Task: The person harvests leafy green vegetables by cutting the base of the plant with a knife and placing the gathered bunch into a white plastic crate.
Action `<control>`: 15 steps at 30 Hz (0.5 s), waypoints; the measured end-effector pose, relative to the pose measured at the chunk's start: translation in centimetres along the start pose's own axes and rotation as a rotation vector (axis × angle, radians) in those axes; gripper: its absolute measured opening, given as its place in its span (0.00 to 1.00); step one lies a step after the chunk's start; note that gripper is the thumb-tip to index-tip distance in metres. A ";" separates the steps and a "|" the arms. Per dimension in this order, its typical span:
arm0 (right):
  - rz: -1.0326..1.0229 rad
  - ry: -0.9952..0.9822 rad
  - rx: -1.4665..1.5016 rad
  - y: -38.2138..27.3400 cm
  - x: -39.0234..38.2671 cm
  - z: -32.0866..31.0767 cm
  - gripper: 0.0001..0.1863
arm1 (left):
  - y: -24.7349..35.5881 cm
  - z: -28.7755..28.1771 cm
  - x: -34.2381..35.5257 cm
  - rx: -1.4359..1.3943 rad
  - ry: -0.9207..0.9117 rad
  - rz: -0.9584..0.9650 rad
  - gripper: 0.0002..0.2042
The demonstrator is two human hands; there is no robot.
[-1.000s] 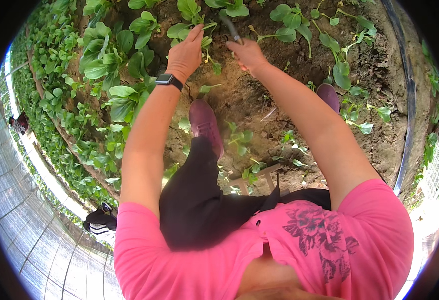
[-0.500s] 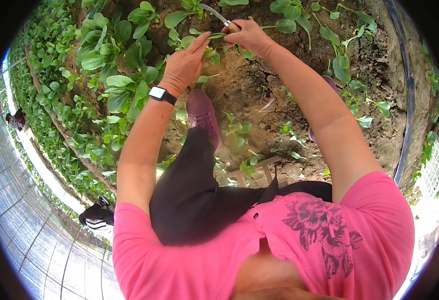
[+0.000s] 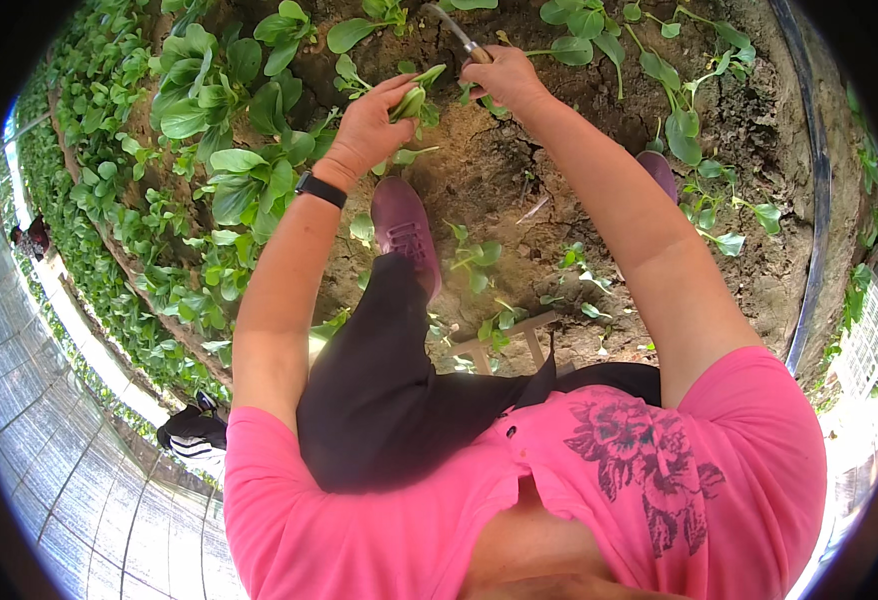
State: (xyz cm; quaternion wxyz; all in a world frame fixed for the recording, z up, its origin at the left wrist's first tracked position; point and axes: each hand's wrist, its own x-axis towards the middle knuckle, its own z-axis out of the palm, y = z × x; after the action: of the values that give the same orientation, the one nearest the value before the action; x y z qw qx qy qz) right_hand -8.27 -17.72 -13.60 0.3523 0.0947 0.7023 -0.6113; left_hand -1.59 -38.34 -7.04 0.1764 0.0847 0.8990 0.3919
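My left hand (image 3: 367,130), with a dark watch band on the wrist, is closed round a small bok choy (image 3: 412,102). Its pale green stalks point up and right out of the fingers, while the leaves are partly hidden behind the hand. To the right of it, my right hand (image 3: 509,80) grips the handle of a sickle (image 3: 457,32). The thin curved blade reaches up and left, above and apart from the plant in my left hand. Leafy plants (image 3: 351,36) grow in the soil just beyond both hands.
Dense rows of greens (image 3: 191,90) fill the left side. Loose leaves (image 3: 729,243) lie on cracked soil at right, beside a dark hose (image 3: 817,180). My purple shoe (image 3: 406,225) stands below my left hand. A low stool frame (image 3: 529,330) shows near my legs.
My hands have drawn apart slightly. The left hand has turned and moved back a little with the bok choy, its stalks now showing. The sickle has shifted a little to the right.
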 end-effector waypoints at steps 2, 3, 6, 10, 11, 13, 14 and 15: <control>-0.060 -0.077 0.035 -0.3 -0.8 0.0 0.12 | 0.3 -0.5 0.0 -0.383 -0.087 -0.250 0.21; -0.047 -0.086 0.073 -1.5 -1.8 0.1 0.15 | 0.8 -0.9 0.1 -0.450 -0.094 -0.244 0.20; -0.022 -0.162 0.266 -1.7 -1.7 0.3 0.12 | 1.4 -1.4 0.1 -0.518 -0.128 -0.282 0.19; -0.002 -0.175 0.248 -1.7 -1.2 0.0 0.08 | 2.3 -2.5 0.3 -0.692 -0.225 -0.461 0.16; 0.000 -0.176 0.237 -1.6 -1.2 -0.3 0.07 | 2.2 -2.9 0.4 -0.718 -0.204 -0.496 0.15; -0.017 -0.177 0.176 -2.1 -1.6 -0.4 0.07 | 1.4 -4.2 0.6 -0.636 -0.143 -0.464 0.13; 0.000 -0.217 0.207 -2.3 -1.8 -0.5 0.08 | 1.1 -4.3 1.0 -0.559 -0.130 -0.422 0.13; 0.017 -0.241 0.250 -2.6 -1.8 -0.3 0.08 | 1.1 -4.2 1.5 -0.483 -0.116 -0.377 0.13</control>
State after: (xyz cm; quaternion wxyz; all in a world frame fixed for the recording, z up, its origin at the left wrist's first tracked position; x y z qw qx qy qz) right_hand -8.50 -17.45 -10.43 0.4247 0.0696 0.5726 -0.6978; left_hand -4.59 -40.03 -3.94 0.3119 -0.1058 0.7681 0.5492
